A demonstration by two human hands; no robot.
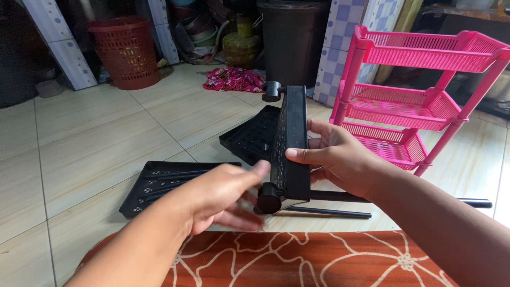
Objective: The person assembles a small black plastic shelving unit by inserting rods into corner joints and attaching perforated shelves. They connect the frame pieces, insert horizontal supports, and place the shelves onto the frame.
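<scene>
The right hand (340,159) grips a black tray (290,141) held on edge, thumb across its face. The left hand (223,194), fingers loosely spread, touches the tray's near corner. Black rods (340,213) lie beneath.

The black tray (291,143) is plastic, perforated, with round sockets at its corners. It stands on edge, upright above the tiled floor (95,143), its long side running away from the viewer. 2 more black trays lie flat on the floor: 1 (159,186) to the left, 1 (252,135) behind it.
</scene>
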